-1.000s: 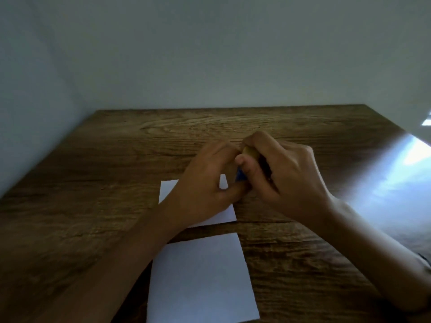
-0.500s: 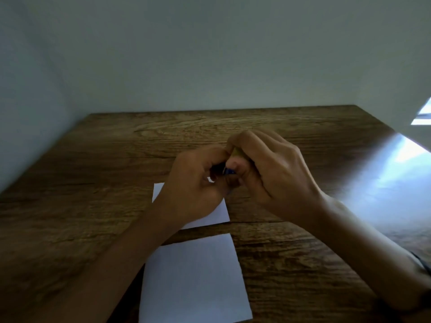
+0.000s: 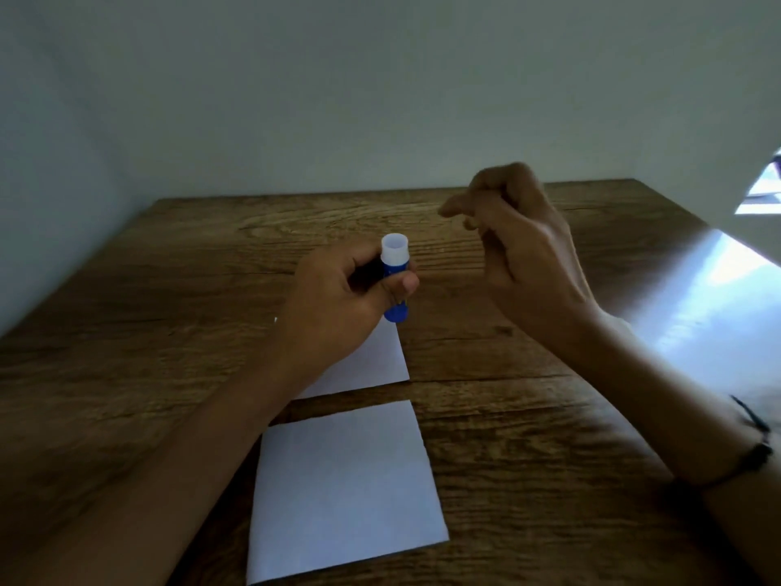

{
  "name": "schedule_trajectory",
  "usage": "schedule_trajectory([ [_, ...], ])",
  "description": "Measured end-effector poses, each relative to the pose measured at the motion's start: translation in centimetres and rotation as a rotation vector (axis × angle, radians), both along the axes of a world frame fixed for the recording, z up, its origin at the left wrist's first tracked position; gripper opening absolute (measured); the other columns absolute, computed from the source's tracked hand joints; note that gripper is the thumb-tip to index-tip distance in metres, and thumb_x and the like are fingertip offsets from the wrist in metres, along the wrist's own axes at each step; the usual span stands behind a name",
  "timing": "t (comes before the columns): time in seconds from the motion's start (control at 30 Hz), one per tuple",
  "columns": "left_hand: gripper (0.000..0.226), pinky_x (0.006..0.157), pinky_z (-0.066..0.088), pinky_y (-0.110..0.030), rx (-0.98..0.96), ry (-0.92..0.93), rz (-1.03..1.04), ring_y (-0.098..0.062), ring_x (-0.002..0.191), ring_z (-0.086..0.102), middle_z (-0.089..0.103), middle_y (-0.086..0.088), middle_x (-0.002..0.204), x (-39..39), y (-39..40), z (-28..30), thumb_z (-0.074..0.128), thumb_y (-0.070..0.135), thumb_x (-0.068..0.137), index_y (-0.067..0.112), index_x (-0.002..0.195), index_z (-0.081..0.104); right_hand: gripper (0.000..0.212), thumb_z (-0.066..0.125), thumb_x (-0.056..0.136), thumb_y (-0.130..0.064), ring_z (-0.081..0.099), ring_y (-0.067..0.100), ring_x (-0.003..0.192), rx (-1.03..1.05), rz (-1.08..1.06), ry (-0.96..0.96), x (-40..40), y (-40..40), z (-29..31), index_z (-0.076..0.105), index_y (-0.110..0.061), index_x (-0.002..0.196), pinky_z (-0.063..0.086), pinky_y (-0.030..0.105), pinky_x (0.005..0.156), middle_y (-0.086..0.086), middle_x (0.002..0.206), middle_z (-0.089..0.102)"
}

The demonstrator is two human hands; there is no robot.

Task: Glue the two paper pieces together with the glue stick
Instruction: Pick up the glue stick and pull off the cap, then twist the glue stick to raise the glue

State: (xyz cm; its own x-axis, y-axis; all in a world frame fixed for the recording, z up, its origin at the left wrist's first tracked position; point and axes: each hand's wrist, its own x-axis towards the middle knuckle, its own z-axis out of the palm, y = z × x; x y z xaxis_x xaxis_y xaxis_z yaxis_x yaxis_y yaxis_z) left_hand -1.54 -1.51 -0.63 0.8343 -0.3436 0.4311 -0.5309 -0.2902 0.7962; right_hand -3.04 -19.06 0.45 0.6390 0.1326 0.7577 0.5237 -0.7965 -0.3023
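My left hand [image 3: 338, 298] grips a blue glue stick [image 3: 395, 258] upright above the table, its white neck uncapped and pointing up. My right hand [image 3: 524, 238] hovers to the right of it and a little higher, fingers curled inward, apparently round the cap, which is almost wholly hidden. Two white paper pieces lie flat on the wooden table [image 3: 169, 332]. The far paper [image 3: 372, 357] is partly covered by my left hand and wrist. The near paper [image 3: 346, 488] lies fully in view just in front of it, with a narrow gap between them.
Pale walls close off the table at the back and left. A bright patch of sunlight [image 3: 710, 298] falls across the table's right side. A dark band [image 3: 756, 441] sits on my right wrist.
Both hands were clasped together round the glue stick. They have now separated: my right hand pulled away up and to the right, and the stick's white neck is exposed in my left hand.
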Motion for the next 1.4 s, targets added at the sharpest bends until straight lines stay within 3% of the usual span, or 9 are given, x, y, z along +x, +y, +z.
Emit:
schedule_trajectory([
  [0.23, 0.034, 0.075, 0.050, -0.050, -0.002, -0.032, 0.033, -0.031, 0.082, 0.061, 0.067, -0.014, 0.089, -0.2, 0.0, 0.2, 0.060, 0.038, 0.070, 0.015, 0.094, 0.065, 0.011, 0.064, 0.080, -0.014, 0.048, 0.012, 0.082, 0.173, -0.158, 0.180, 1.3, -1.1, -1.6, 0.059, -0.015, 0.089, 0.033, 0.018, 0.062, -0.021, 0.078, 0.048],
  [0.37, 0.022, 0.076, 0.050, -0.049, 0.007, -0.032, 0.039, -0.028, 0.083, 0.061, 0.067, -0.012, 0.090, -0.2, -0.1, 0.0, 0.063, 0.024, 0.076, 0.013, 0.095, 0.065, 0.014, 0.066, 0.079, -0.013, 0.051, 0.003, 0.068, 0.188, -0.154, 0.299, 1.7, -1.9, -2.0, 0.055, -0.014, 0.087, 0.039, 0.008, 0.058, -0.009, 0.077, 0.055],
  [0.63, 0.020, 0.075, 0.052, -0.046, -0.009, -0.045, 0.036, -0.024, 0.078, 0.061, 0.067, -0.008, 0.086, 0.1, 0.2, -0.2, 0.064, 0.025, 0.077, 0.015, 0.094, 0.065, 0.020, 0.057, 0.084, -0.008, 0.054, 0.019, 0.084, 0.003, -0.139, 0.437, 1.8, -2.1, -2.3, 0.048, -0.011, 0.101, 0.047, 0.036, 0.073, 0.005, 0.091, 0.060],
  [0.77, 0.009, 0.071, 0.052, -0.036, -0.047, 0.032, 0.065, -0.018, 0.073, 0.062, 0.065, 0.002, 0.081, 0.5, 0.3, -0.2, 0.063, 0.030, 0.076, 0.033, 0.084, 0.061, 0.034, 0.062, 0.080, -0.017, 0.045, 0.013, 0.091, -0.076, -0.168, 0.145, 1.2, -1.1, -0.9, 0.048, -0.010, 0.110, 0.033, 0.020, 0.071, 0.004, 0.100, 0.056],
  [0.83, 0.010, 0.065, 0.054, -0.025, -0.139, 0.123, 0.068, -0.012, 0.075, 0.066, 0.065, 0.007, 0.080, 0.8, 0.4, -0.2, 0.063, 0.030, 0.075, 0.036, 0.081, 0.059, 0.030, 0.059, 0.082, -0.026, 0.048, 0.009, 0.075, -0.006, -0.053, 0.065, 0.3, 0.2, -0.2, 0.049, -0.012, 0.107, 0.034, 0.010, 0.062, -0.001, 0.092, 0.056],
  [0.93, 0.012, 0.059, 0.052, -0.017, -0.265, 0.232, 0.056, -0.003, 0.070, 0.066, 0.067, 0.005, 0.081, 1.0, 0.4, -0.2, 0.062, 0.025, 0.077, 0.023, 0.089, 0.064, 0.032, 0.060, 0.079, -0.036, 0.055, 0.004, 0.070, 0.178, 0.100, 0.290, -0.8, 2.6, -0.8, 0.047, -0.023, 0.105, 0.044, 0.014, 0.058, -0.006, 0.088, 0.059],
  [1.07, 0.019, 0.059, 0.053, -0.020, -0.343, 0.280, 0.025, -0.002, 0.059, 0.062, 0.067, 0.008, 0.065, 1.1, 0.4, -0.4, 0.063, 0.024, 0.077, 0.012, 0.091, 0.066, 0.036, 0.071, 0.075, -0.020, 0.058, -0.003, 0.078, 0.261, 0.174, 0.444, -0.8, 3.8, -2.3, 0.045, -0.022, 0.101, 0.047, 0.013, 0.067, -0.012, 0.091, 0.059],
  [1.2, 0.015, 0.058, 0.054, -0.021, -0.396, 0.317, 0.033, -0.004, 0.057, 0.063, 0.067, 0.009, 0.057, 1.2, 0.1, -0.6, 0.066, 0.024, 0.072, 0.016, 0.085, 0.066, 0.028, 0.071, 0.072, -0.004, 0.065, 0.013, 0.078, 0.648, 0.237, 0.592, -0.5, 3.7, -2.2, 0.055, -0.016, 0.090, 0.056, 0.024, 0.067, 0.004, 0.091, 0.065],
  [1.4, 0.021, 0.055, 0.052, -0.019, -0.417, 0.279, 0.033, -0.003, 0.054, 0.060, 0.067, 0.006, 0.059, 1.0, 0.4, -0.3, 0.067, 0.034, 0.060, 0.020, 0.076, 0.069, 0.014, 0.051, 0.087, -0.005, 0.062, 0.015, 0.058, 1.059, 0.527, 0.933, -0.6, 3.5, -1.8, 0.059, 0.000, 0.097, 0.053, 0.022, 0.054, 0.012, 0.073, 0.065],
])
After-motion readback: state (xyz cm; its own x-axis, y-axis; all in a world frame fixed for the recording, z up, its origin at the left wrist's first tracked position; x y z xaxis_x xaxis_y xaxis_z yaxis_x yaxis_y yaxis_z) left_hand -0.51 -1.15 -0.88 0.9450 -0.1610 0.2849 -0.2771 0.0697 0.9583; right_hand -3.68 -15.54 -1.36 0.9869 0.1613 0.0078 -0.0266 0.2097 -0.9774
